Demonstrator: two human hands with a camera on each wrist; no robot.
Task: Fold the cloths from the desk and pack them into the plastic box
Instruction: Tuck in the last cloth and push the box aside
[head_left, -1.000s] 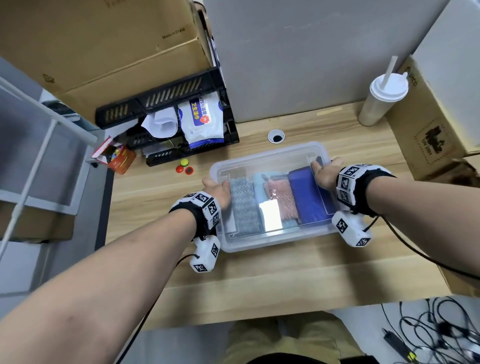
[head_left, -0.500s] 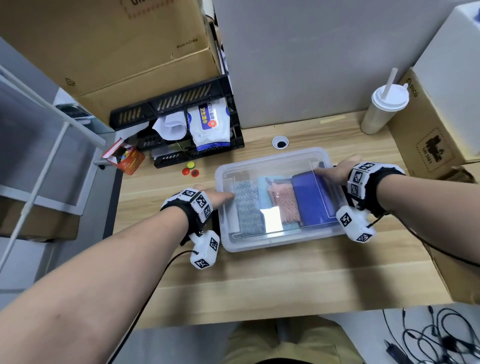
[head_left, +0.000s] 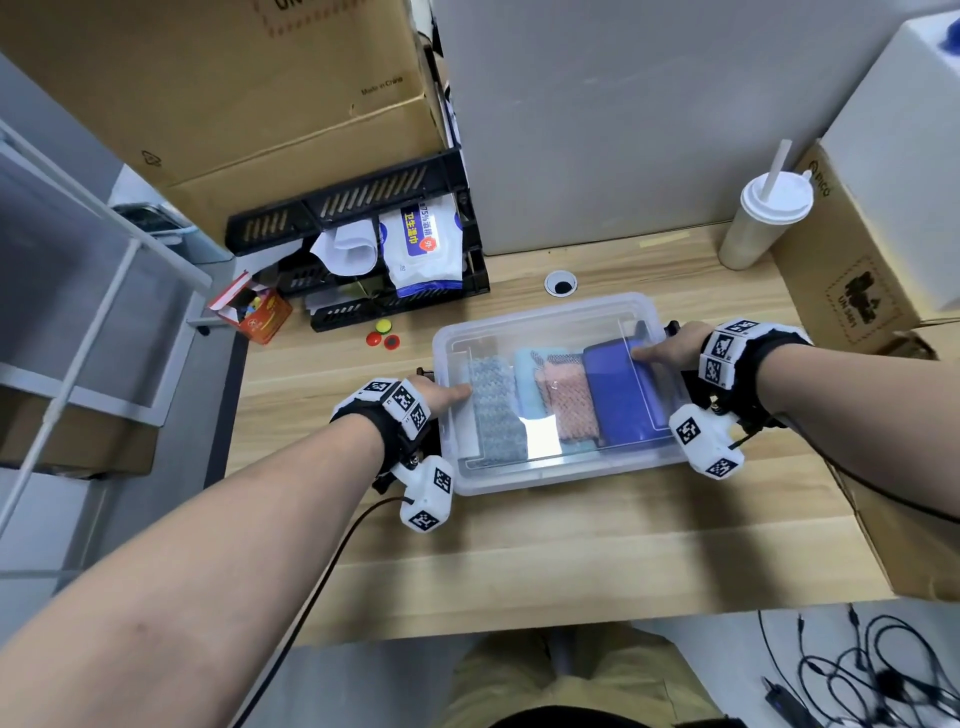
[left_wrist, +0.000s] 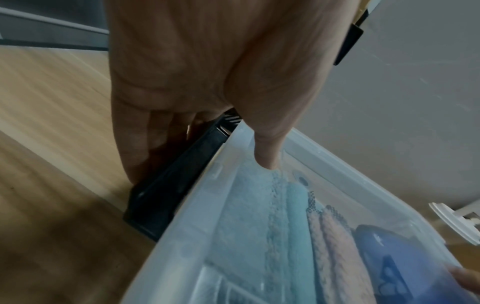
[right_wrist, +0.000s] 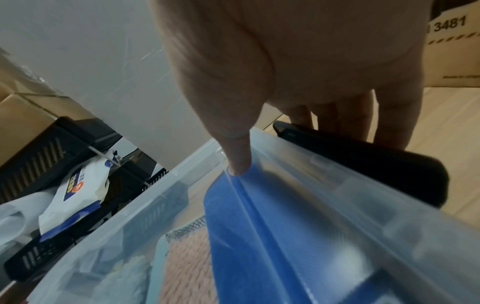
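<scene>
lid going on, cloths already packed

the plastic box (head_left: 550, 475) is sitting in the middle of the desk (head_left: 519, 561) with its clear lid (head_left: 545, 322) lying over the top. through the lid four folded cloths are showing side by side: a grey-blue cloth (head_left: 493, 410) at the left end, a light blue cloth (head_left: 527, 374) next to it, a pink cloth (head_left: 569, 405), then a dark blue cloth (head_left: 623, 395) at the right end. no loose cloths are lying on the desk in any view, so the folding and packing look done.

the left hand (head_left: 436, 397) is gripping the left end of the box: its thumb (left_wrist: 267, 148) is pressing down on the lid while the other fingers are curling round the black latch (left_wrist: 168, 185) below the rim. the right hand (head_left: 670, 345) is mirroring this at the right end, thumb (right_wrist: 237, 162) pushing on the lid and fingers wrapping under the other black latch (right_wrist: 376, 162).

what is probably left is snapping both latches shut; whether they are clicked home already is not clear.
</scene>
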